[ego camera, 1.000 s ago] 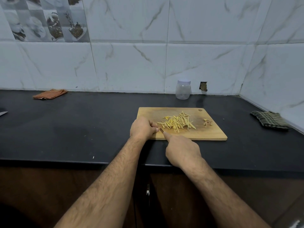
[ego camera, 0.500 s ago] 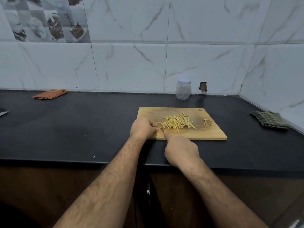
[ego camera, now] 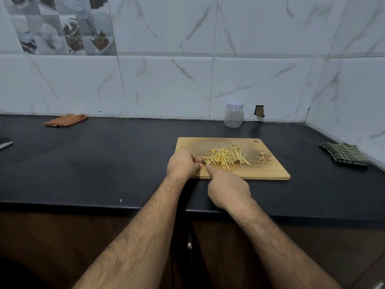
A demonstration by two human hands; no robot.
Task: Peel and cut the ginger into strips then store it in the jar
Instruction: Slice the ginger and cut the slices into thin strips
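Lying on one rectangular light wooden cutting board [ego camera: 268, 172], near its middle: one loose heap of thin pale yellow ginger strips [ego camera: 226, 157], too many and too overlapped to count. Long axes mostly running from near-left to far-right of board, a few crossing. One small clump of brownish ginger peel scraps [ego camera: 265, 157] toward right end of board, apart from the heap. Board's long axis left-right on black stone worktop [ego camera: 104, 163], round hole in far right corner.

Two bare hands at near-left edge of board. Left hand [ego camera: 183, 163] with fingers curled into a loose fist, knuckles up, resting on board just left of the heap; small dark tip visible between fingers and heap, cannot tell what it is or whether gripped. Right hand [ego camera: 229, 189] curled, index finger extended forward-left, tip touching board just beside left hand; whatever is under palm hidden.

One clear plastic jar with pale lid [ego camera: 234, 115], upright against white marble-tile wall, behind board, well apart from strips, lid on. Two folded cloths: one orange checked cloth [ego camera: 65, 120] far left, one dark green checked cloth [ego camera: 343, 154] right of board. One metal blade tip [ego camera: 6, 145] at left frame edge.
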